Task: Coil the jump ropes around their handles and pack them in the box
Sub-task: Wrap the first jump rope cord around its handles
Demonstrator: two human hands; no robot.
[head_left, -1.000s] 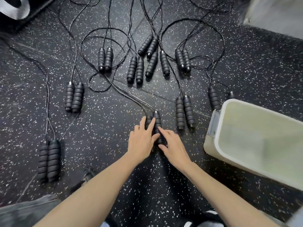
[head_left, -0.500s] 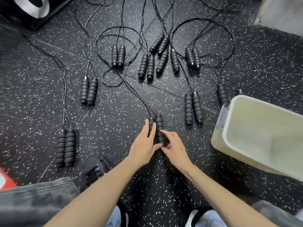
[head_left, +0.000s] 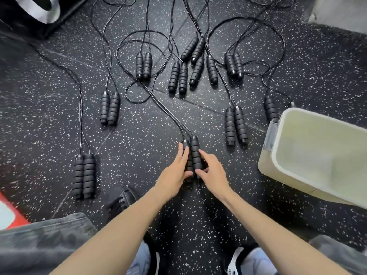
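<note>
Several black jump ropes lie uncoiled on the speckled floor, their foam handles paired and their cords running away from me. The nearest handle pair (head_left: 195,153) lies in front of me, cords leading up-left. My left hand (head_left: 174,171) rests on the left handle with straight fingers, thumb across its lower end. My right hand (head_left: 213,169) pinches the right handle between index finger and thumb. The pale open box (head_left: 278,155) stands at the right.
Other handle pairs lie at the left (head_left: 84,175), upper left (head_left: 110,109), middle (head_left: 177,78) and right (head_left: 235,126). One single handle (head_left: 270,109) sits by the box corner. My shoes (head_left: 121,201) and knees are at the bottom; a dark bag (head_left: 45,10) lies top left.
The view has shifted, so everything sits further right and lower. My right hand's fingers have closed in on the right handle; my left hand stays on the left one.
</note>
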